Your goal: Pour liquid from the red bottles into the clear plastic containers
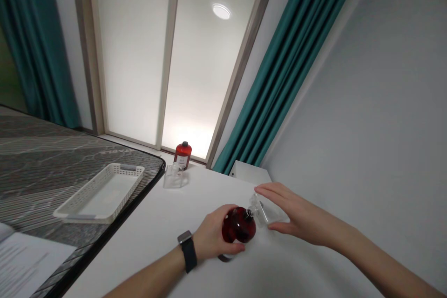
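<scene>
My left hand (217, 237), with a dark watch on its wrist, is wrapped round a dark red bottle (241, 224). That bottle is tilted, its uncapped neck pointing up and to the right. In my right hand (292, 214), between thumb and fingers, is a clear square-sided glass bottle (268, 213). The clear bottle leans on its side with its neck beside the red bottle's mouth. Whether the two mouths touch I cannot tell. Any liquid passing between them cannot be made out.
Toward the back of the white table (157, 237) stand a capped red bottle (183, 153) with a white label and a clear glass bottle (173, 177). A white basket (104, 193) and printed paper (31, 263) lie on the grey patterned surface (70, 158) at left.
</scene>
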Tool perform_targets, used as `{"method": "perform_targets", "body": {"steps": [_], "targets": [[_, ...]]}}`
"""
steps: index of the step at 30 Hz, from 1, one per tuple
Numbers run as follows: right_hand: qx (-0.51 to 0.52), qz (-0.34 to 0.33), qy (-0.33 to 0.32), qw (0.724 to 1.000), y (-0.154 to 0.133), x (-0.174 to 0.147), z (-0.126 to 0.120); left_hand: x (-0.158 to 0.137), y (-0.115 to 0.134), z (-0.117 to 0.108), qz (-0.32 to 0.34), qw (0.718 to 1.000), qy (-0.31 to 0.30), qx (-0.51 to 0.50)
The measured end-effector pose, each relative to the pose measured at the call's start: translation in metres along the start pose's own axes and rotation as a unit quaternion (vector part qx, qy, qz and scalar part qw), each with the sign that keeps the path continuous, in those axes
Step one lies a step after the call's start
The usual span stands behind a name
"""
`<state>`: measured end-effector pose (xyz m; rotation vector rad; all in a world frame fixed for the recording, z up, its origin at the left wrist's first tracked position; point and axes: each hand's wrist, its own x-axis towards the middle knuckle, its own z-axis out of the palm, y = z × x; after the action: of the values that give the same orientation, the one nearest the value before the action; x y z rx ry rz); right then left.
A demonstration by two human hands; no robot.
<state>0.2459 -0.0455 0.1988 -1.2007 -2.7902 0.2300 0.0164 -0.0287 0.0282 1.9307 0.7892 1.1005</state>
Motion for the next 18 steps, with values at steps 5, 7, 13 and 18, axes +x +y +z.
{"method": "perform_targets", "body": {"steps": [5, 7, 13, 18], "targets": [[0.034, 0.050, 0.036, 0.998, 0.007, -0.006, 0.013, 0.001, 0.003, -0.001, -0.001, 1.000, -0.004, -0.021], [0.063, 0.067, 0.072, 0.993, 0.011, -0.008, 0.020, 0.001, 0.004, -0.002, -0.006, 0.999, -0.002, -0.031], [0.253, 0.149, 0.189, 0.937, 0.031, -0.008, 0.057, 0.001, 0.003, -0.001, -0.035, 0.999, -0.024, -0.033], [0.443, 0.193, 0.261, 0.836, 0.039, 0.005, 0.092, 0.000, -0.001, 0.004, -0.047, 0.996, -0.049, -0.051]]}}
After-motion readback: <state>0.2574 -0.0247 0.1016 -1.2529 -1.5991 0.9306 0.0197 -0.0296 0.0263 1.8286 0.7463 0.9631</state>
